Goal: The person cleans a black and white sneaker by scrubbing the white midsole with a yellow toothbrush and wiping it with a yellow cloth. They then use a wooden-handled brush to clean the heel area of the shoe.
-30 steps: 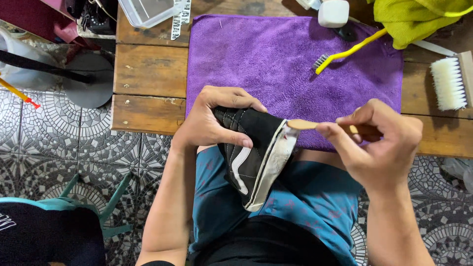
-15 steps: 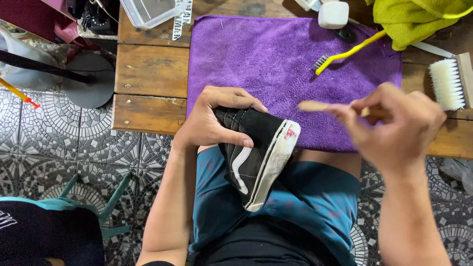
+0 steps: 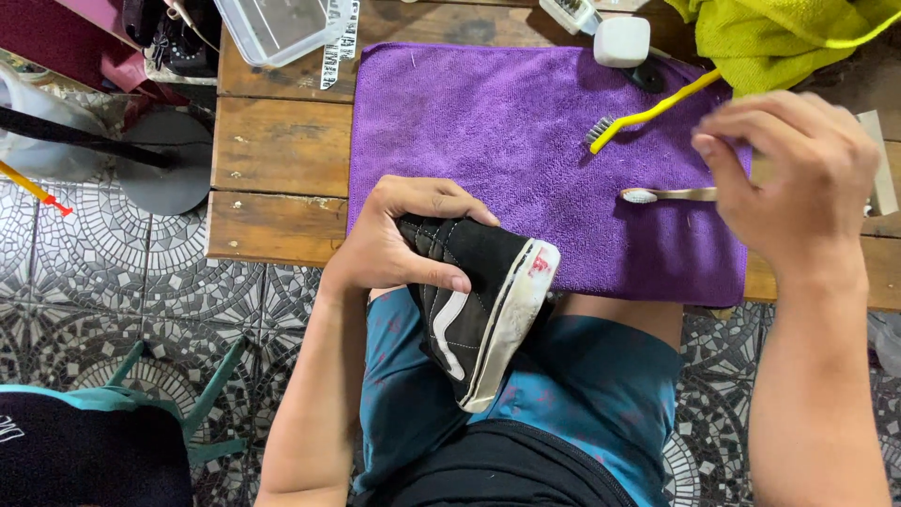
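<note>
My left hand [image 3: 399,239] grips a black sneaker [image 3: 479,310] with a white side stripe and a dirty white sole edge, resting it on my lap at the table's front edge. My right hand [image 3: 798,178] is raised over the right side of the purple cloth [image 3: 488,122] and holds a small toothbrush [image 3: 666,194] by its handle, bristle end pointing left, away from the shoe.
A yellow-handled brush [image 3: 648,115] and a white block [image 3: 621,41] lie at the cloth's top right, beside a yellow-green rag [image 3: 779,33]. A clear plastic box [image 3: 277,23] sits at the wooden table's [image 3: 272,169] back left. Patterned tile floor and a green stool lie left.
My right hand has drawn the toothbrush off the shoe's sole edge and moved it up and to the right over the cloth. My left hand and the shoe stay put.
</note>
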